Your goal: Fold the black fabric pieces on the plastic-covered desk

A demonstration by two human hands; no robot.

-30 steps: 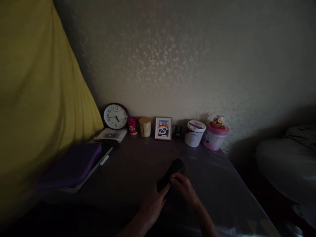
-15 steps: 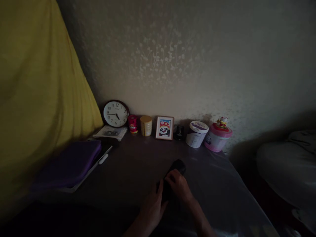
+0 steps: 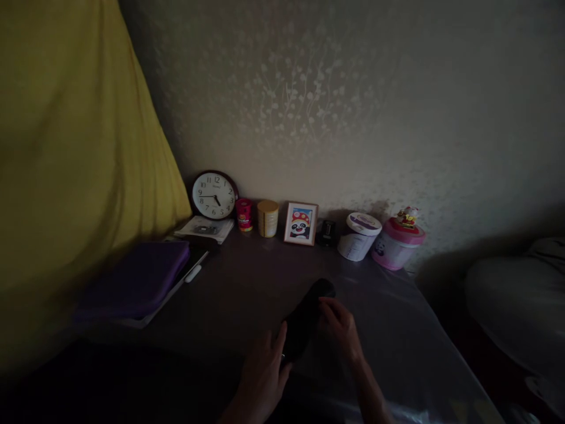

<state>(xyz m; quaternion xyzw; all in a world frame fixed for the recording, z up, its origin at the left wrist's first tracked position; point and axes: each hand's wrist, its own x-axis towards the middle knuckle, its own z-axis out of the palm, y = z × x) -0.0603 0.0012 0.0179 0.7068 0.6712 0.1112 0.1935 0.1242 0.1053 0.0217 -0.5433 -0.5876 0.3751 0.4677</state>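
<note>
A long black object, too dark to name, lies on the dark table in front of me. My left hand rests beside its near end, thumb against it, fingers loosely extended. My right hand lies just right of the object's middle, fingers curved and touching its side. Neither hand lifts it off the table.
Along the wall stand a round clock, a red can, a yellow can, a framed panda picture, a white tub and a pink tub. A purple case lies left, by a yellow curtain.
My right hand has slid off the top of the black object to its right side. My left hand has drawn back toward its near end. The view has shifted slightly.
</note>
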